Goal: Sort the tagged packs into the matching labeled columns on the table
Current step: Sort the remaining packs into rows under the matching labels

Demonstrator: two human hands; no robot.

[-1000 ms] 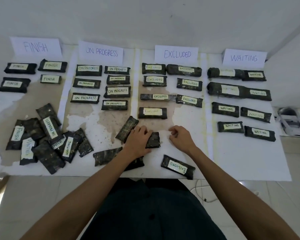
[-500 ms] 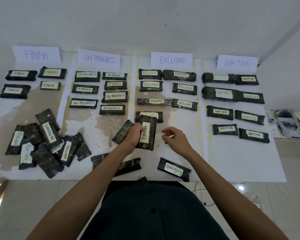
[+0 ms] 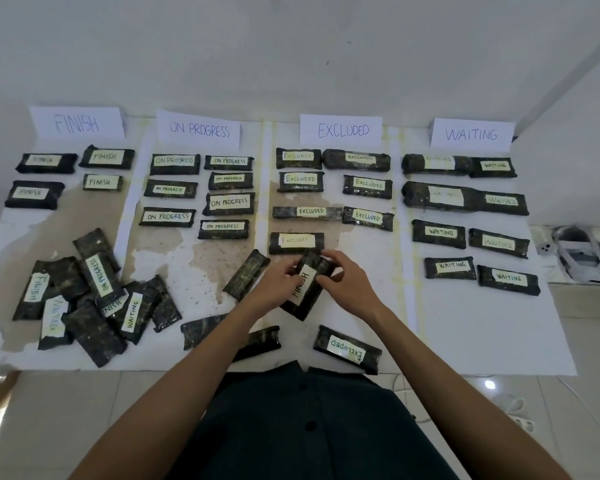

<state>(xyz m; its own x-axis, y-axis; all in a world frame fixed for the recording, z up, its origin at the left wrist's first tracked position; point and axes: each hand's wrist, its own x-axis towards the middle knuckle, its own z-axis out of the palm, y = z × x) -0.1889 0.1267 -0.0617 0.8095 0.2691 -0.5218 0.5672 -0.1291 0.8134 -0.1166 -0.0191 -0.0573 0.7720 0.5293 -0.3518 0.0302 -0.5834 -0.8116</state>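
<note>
A dark pack tagged FINISH [image 3: 307, 284] stands on end over the table's middle, held by both hands. My left hand [image 3: 274, 284] grips its left edge and my right hand [image 3: 347, 282] pinches its right edge. Four paper signs head the columns: FINISH [image 3: 77, 123], ON PROGRESS [image 3: 199, 129], EXCLUDED [image 3: 342, 130], WAITING [image 3: 471, 134]. Sorted packs lie in rows under each sign. A loose pile of unsorted packs [image 3: 84, 303] sits at the near left. A pack tagged EXCLUDED [image 3: 347, 348] lies near the front edge.
Three untagged-side packs lie near my left forearm: one tilted [image 3: 246, 274], two [image 3: 205, 330] [image 3: 260, 341] at the front edge. The white stained table [image 3: 482, 334] has bare room at the near right. A white device [image 3: 579, 254] rests off the right side.
My left hand lifted the pack from the table and turned it upright, showing its FINISH tag. My right hand came in and took hold of its right edge.
</note>
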